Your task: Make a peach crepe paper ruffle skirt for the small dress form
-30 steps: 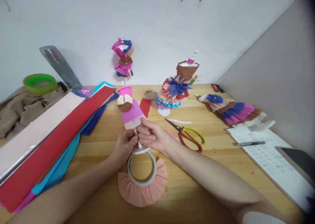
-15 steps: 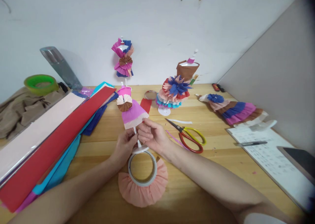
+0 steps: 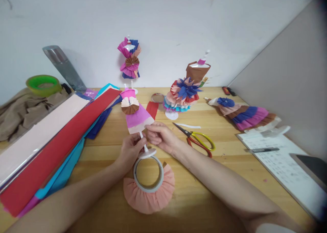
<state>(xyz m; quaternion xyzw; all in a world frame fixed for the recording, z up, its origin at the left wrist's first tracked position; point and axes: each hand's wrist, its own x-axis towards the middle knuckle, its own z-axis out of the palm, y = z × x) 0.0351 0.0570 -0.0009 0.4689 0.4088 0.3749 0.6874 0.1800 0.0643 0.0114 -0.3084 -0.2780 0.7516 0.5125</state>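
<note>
A small white mannequin stand wears a paper dress in pink, purple and peach with a brown-and-cream rosette. My left hand pinches the thin white pole just above the round base. My right hand is closed on the lower hem of the dress at its right side. Just in front lies a white tape roll on top of a ruffled peach paper skirt.
Long crepe paper sheets in red, pale pink and blue lie at left on the wooden table. Scissors lie right of my hands. Three other paper dresses stand or lie behind. A clipboard with pen is at right.
The mannequin stand has tilted and shifted slightly; my right hand has slid a little up along the hem. The view moved slightly.
</note>
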